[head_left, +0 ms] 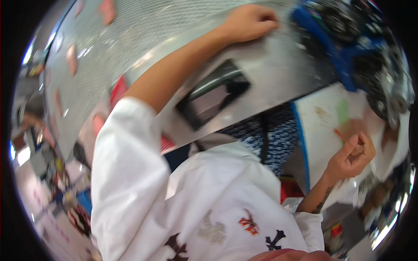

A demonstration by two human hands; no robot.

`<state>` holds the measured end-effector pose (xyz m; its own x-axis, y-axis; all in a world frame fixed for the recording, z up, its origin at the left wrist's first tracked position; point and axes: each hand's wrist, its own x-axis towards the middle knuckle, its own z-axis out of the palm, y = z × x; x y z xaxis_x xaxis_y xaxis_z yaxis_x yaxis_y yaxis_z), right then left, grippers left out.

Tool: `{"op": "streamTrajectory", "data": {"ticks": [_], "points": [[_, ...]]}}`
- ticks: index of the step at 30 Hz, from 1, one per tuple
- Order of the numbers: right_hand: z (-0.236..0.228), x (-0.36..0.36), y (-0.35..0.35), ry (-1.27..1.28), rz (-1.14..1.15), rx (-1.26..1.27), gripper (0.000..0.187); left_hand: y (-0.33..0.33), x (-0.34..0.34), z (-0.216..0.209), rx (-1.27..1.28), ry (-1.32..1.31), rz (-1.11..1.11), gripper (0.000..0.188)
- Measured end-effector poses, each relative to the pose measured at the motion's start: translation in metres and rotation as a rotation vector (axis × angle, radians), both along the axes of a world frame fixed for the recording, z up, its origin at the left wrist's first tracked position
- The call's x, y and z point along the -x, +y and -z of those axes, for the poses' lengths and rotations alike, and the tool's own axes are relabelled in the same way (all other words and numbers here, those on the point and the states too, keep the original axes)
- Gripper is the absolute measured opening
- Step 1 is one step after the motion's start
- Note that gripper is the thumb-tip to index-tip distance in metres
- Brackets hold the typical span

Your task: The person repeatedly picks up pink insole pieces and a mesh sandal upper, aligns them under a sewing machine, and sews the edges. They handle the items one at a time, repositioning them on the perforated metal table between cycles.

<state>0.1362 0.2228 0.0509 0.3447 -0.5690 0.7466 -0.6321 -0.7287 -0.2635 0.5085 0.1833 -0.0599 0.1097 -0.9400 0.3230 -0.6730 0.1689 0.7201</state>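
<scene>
My left hand (249, 24) is curled into a loose fist at the far side of the metal tabletop (278, 78). Whatever its fingers may hold is hidden. Below that forearm lies a dark, glossy, flat rectangular thing (213, 94), like a phone or tablet, with light reflected in it. On the right, my right hand (355, 156) has its fingers bent together over a white surface with a blue edge (311, 126). Something small shows between the fingertips, too blurred to name. Just beyond them is a blurred brownish patch (355, 129) with a thin orange piece (339, 135) beside it.
A blue container or frame (324, 35) with black and clear-wrapped parts (339, 17) stands at the far right. Grey mesh-textured sheeting (161, 26) covers the far left, with several pink pieces (72, 60) on it. A red thing (118, 91) sits beside my left arm.
</scene>
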Motion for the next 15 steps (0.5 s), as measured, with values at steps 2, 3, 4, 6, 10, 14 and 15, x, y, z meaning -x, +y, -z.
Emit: {"op": "streamTrajectory", "data": {"ticks": [2,3,4,6,10,14,15], "points": [[0.021,-0.001,0.014,0.145,0.025,-0.082,0.02,0.003,-0.011,-0.029,-0.202,0.309,0.2,0.032],[0.032,-0.003,0.017,0.162,0.005,-0.097,0.022,0.012,-0.016,-0.052,-0.401,0.574,0.24,0.031],[0.04,-0.006,0.019,0.183,-0.008,-0.103,0.023,0.024,-0.027,-0.071,-0.318,0.456,0.245,0.032],[0.054,-0.008,0.022,0.192,-0.023,-0.115,0.027,0.061,-0.051,-0.105,-0.186,0.279,0.228,0.034],[0.072,-0.001,0.022,0.157,0.03,-0.186,0.027,0.18,-0.08,-0.164,-0.393,-0.018,-0.07,0.032],[0.07,0.001,0.021,0.173,0.043,-0.175,0.027,0.294,-0.108,-0.152,-0.444,-0.269,-0.326,0.032],[0.069,-0.002,0.021,0.177,0.03,-0.183,0.027,0.316,-0.112,-0.144,-0.434,-0.347,-0.39,0.031]]}}
